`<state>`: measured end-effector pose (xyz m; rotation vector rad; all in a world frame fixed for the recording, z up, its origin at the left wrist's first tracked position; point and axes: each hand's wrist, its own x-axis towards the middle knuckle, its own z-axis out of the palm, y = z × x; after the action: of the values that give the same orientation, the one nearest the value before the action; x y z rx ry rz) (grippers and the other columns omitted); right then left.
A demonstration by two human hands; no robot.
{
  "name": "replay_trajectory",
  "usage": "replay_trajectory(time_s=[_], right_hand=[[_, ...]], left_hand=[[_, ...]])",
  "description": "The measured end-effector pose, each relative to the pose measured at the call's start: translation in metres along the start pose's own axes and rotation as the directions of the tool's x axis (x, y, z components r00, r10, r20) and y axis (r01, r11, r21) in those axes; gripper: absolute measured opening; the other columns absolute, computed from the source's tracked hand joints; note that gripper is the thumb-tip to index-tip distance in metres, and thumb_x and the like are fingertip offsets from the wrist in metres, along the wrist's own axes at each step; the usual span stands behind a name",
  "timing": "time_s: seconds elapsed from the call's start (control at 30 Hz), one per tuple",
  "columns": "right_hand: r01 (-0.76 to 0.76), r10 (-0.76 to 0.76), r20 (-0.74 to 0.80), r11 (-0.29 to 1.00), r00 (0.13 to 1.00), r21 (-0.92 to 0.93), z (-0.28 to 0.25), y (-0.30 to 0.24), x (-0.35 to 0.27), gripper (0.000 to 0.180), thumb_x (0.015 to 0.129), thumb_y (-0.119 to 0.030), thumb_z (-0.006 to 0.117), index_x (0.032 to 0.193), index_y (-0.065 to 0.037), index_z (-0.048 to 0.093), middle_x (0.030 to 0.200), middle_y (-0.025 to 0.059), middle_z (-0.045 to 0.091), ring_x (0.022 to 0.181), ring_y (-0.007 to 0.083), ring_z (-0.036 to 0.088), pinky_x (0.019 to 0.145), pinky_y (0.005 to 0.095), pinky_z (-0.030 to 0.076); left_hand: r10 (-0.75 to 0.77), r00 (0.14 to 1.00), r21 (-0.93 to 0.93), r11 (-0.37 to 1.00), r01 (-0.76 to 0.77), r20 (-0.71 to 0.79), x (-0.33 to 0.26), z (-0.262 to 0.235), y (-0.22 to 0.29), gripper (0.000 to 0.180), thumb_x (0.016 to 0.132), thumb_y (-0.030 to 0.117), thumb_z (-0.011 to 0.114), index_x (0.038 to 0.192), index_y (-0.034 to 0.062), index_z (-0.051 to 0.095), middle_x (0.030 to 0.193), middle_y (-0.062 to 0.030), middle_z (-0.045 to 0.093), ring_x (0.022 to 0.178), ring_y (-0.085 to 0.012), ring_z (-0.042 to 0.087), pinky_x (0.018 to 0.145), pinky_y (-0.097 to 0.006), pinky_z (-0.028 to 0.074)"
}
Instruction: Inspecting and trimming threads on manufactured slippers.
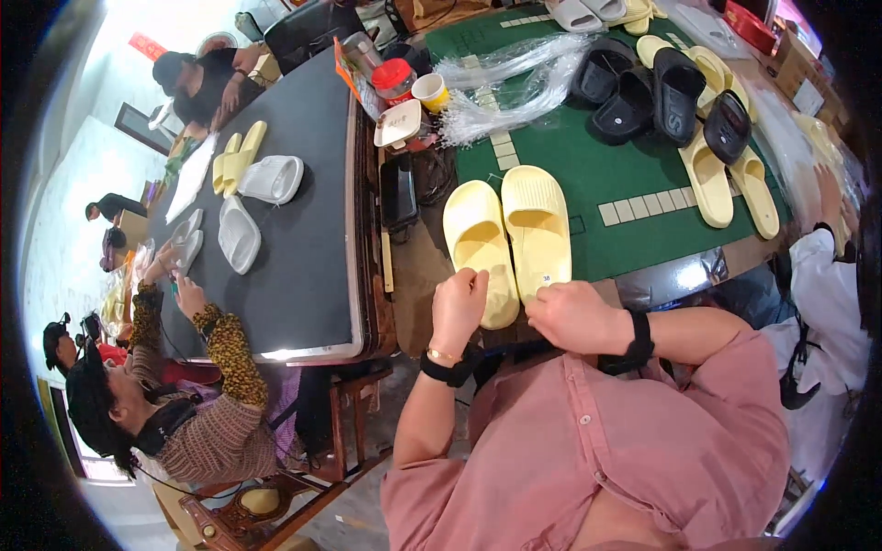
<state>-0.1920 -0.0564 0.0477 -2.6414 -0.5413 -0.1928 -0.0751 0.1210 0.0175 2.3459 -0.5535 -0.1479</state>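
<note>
Two pale yellow slide slippers lie side by side in front of me, toes pointing away, at the near edge of the green tabletop. My left hand [462,308] is closed at the outer heel edge of the left slipper [476,220]. Curled fingers of my right hand [577,317] close on the heel of the right slipper [536,220], beside a small white sticker on its insole. The hands partly cover both heels, and my fingertips are mostly hidden. Dark bands circle both wrists.
Bundles of clear plastic ties [514,83] lie beyond the slippers. Black slippers [675,96] and more yellow slippers [709,184] sit at the far right. A yellow paper cup [430,93] stands left of the ties. Co-workers sit around the dark table [303,239] at left; another person's hand [830,197] is at right.
</note>
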Motion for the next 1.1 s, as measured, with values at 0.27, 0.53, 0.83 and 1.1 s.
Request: replay_trajectory(time_s=[0.27,0.53,0.83,1.1], right_hand=[[-0.343,0.334,-0.127,0.938,0.934,-0.055,0.015,0.064,0.041,0.013,0.085,-0.018,0.061,0.088,-0.005,0.062,0.079,0.0124,0.061,0.074,0.0322,0.063,0.063,0.0424,0.052],[-0.211,0.26,-0.294,0.959,0.92,0.188,-0.001,0.072,0.038,0.015,0.083,-0.014,0.062,0.095,-0.005,0.062,0.08,0.012,0.063,0.072,0.0312,0.064,0.064,0.0406,0.053],[-0.466,0.55,-0.201,0.814,0.81,0.347,-0.027,0.162,0.056,0.033,0.087,-0.026,0.062,0.111,-0.003,0.061,0.084,0.0169,0.066,0.078,0.0338,0.065,0.07,0.0417,0.051],[-0.446,0.523,-0.182,0.828,0.833,0.339,0.008,0.201,0.079,0.028,0.087,-0.026,0.062,0.091,0.002,0.066,0.086,0.0176,0.064,0.082,0.032,0.062,0.073,0.0389,0.049]], left_hand=[[-0.004,0.989,-0.043,0.999,-0.003,-0.145,0.014,0.002,0.011,0.028,0.091,0.024,0.062,0.087,-0.0033,0.066,0.066,-0.0173,0.062,0.057,-0.0284,0.061,0.056,-0.035,0.047],[-0.039,0.972,-0.154,0.988,0.003,-0.232,0.051,-0.024,-0.009,0.024,0.091,0.018,0.064,0.096,-0.0047,0.067,0.082,-0.0109,0.069,0.071,-0.0142,0.063,0.066,-0.028,0.05],[-0.212,0.974,0.122,0.972,0.201,0.083,0.137,-0.021,-0.03,0.031,0.08,0.028,0.06,0.087,-0.0009,0.07,0.087,-0.0262,0.065,0.086,-0.0395,0.066,0.075,-0.045,0.053],[-0.208,0.966,0.208,0.949,0.236,-0.151,0.153,0.004,-0.04,0.022,0.072,0.021,0.067,0.079,0.0008,0.072,0.079,-0.0248,0.066,0.079,-0.0386,0.067,0.074,-0.043,0.056]])
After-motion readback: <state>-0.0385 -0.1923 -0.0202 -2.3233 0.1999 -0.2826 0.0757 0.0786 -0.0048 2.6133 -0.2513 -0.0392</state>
